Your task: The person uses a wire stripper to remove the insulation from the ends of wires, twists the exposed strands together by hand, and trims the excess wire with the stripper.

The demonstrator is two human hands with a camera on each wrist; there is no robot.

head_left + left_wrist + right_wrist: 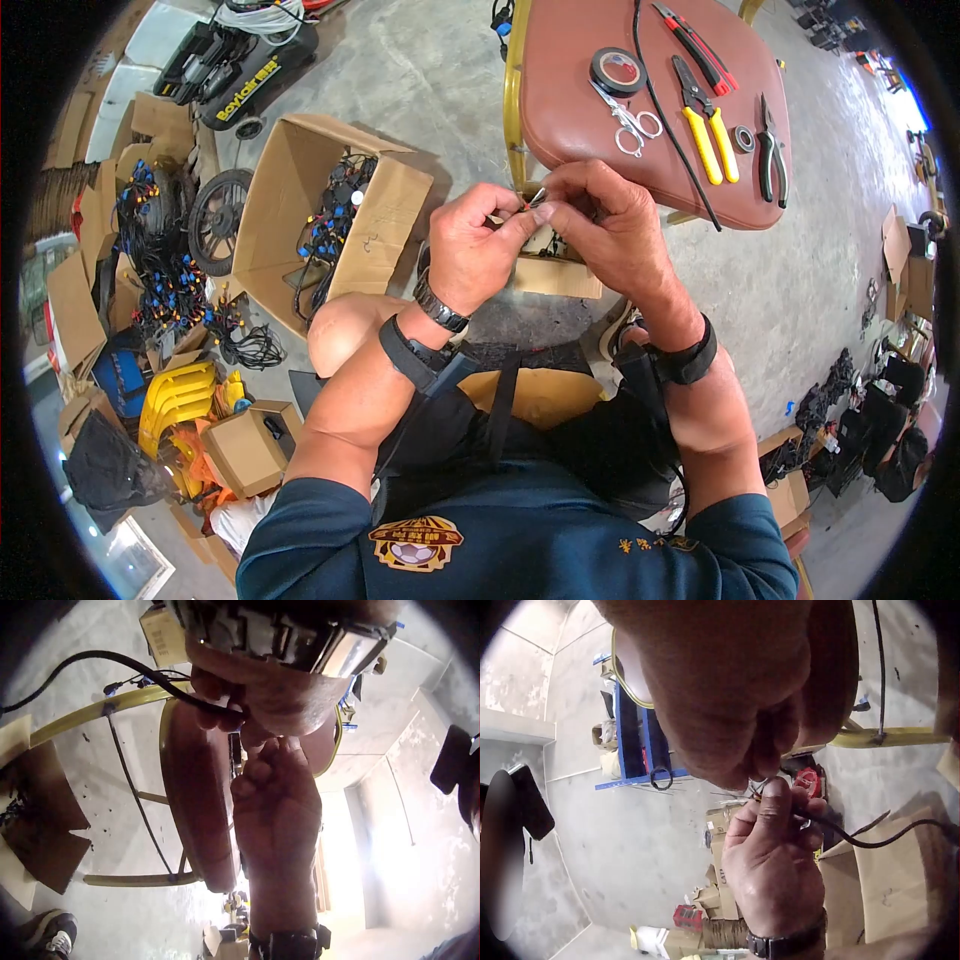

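Observation:
My left hand (468, 245) grips a black cable (855, 840) whose free length hangs away from the palm. Thin wire ends (756, 793), one orange-yellow, stick out past its thumb and finger. The right hand (612, 225) meets them there, pinching the wires between thumb and fingertips. Its curled fingers partly hide the wires in the right wrist view. In the left wrist view the cable (112, 655) loops out to the left. Both hands are held above the lap, close by the edge of a brown padded chair seat (560, 125).
On the seat lie black tape (618, 72), scissors (630, 132), yellow-handled wire strippers (708, 135), pliers (770, 160), a red-handled cutter (695, 48) and another black cable (668, 115). An open cardboard box (385, 245) of connectors stands left; a smaller box (558, 278) sits below the hands.

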